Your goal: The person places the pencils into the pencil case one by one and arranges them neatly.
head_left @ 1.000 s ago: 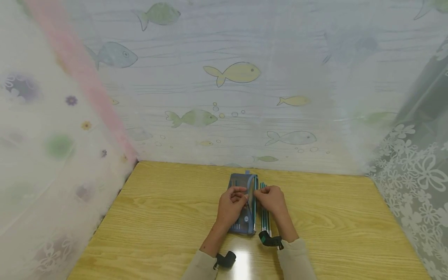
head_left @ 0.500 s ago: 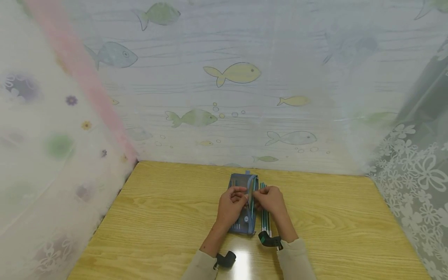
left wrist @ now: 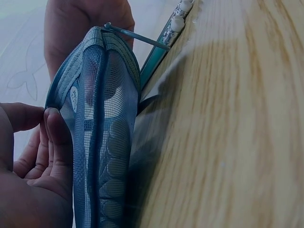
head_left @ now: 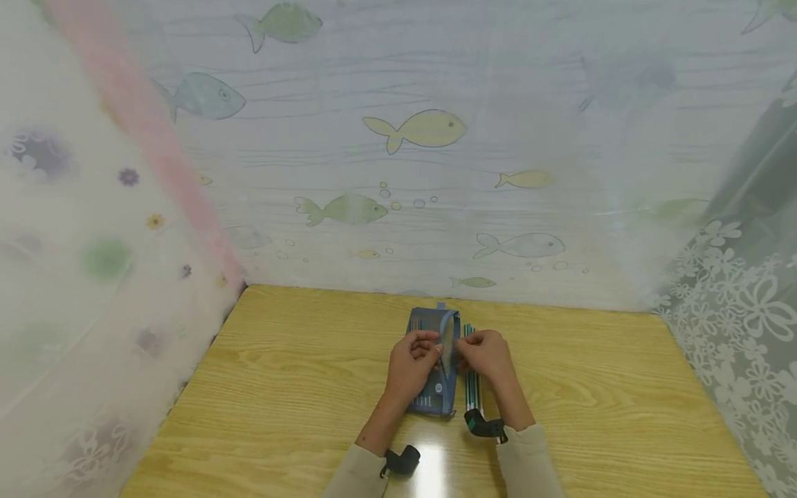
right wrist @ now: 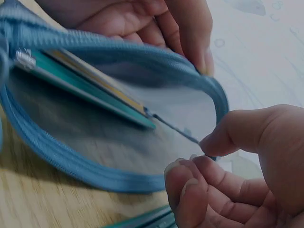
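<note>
A blue mesh pencil case (head_left: 429, 398) stands in the middle of the table with its zipped mouth spread open. My left hand (head_left: 411, 363) pinches the left edge of the mouth between thumb and index finger. On the other side my right hand (head_left: 488, 356) has its thumb and bent fingers at the right edge of the mouth, pinching it. Through the opening, the right wrist view shows a teal pencil (right wrist: 90, 90) inside the case. White eraser ends (left wrist: 114, 166) line up behind the mesh in the left wrist view. The zip pull (left wrist: 137, 37) hangs at the near end.
Several teal pencils (head_left: 471, 394) lie side by side on the table just right of the case, partly under my right wrist. A fish-print curtain (head_left: 429, 173) hangs behind the table (head_left: 299, 373). Lace-patterned fabric (head_left: 741, 332) borders the right side.
The teal pencil visible along the case's mouth has sunk into it and no longer shows in the head view. My right hand has shifted slightly right, and the mouth is wider. My left hand has stayed put.
</note>
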Demonstrator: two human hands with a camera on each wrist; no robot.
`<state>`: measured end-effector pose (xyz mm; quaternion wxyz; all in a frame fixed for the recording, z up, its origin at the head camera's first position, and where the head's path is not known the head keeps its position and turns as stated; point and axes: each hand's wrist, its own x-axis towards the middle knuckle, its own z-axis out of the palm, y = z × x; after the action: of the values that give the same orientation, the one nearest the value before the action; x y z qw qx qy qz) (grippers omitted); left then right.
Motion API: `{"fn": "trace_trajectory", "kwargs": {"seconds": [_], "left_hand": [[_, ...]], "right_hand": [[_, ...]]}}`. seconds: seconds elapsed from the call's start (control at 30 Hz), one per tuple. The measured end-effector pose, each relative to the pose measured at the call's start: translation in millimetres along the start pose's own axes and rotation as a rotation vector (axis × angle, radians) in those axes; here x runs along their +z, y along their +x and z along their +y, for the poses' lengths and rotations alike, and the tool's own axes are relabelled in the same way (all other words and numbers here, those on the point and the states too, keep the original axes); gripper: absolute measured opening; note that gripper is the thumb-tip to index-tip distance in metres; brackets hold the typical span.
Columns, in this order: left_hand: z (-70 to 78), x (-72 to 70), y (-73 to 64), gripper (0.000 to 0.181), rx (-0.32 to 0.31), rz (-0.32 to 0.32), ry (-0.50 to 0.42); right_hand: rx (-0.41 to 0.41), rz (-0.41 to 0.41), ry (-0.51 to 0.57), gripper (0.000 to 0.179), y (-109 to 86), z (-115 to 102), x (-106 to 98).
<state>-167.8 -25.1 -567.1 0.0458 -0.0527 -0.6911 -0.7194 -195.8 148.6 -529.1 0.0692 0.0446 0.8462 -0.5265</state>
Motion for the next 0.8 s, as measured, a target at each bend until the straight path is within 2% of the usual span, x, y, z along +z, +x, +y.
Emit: {"fn": "trace_trajectory", "kwargs": {"seconds": [0.37,0.8], "left_hand": [[2.0,0.1,0.1,0.023,0.004,-0.002,-0.022],[2.0,0.7,-0.5,0.022,-0.021,0.009,-0.008]], "right_hand": [[-0.053,0.073,-0.230,0.020,4.2,11,-18],[-0.042,0.074,-0.296,0.020,3.1,20,-31]]}}
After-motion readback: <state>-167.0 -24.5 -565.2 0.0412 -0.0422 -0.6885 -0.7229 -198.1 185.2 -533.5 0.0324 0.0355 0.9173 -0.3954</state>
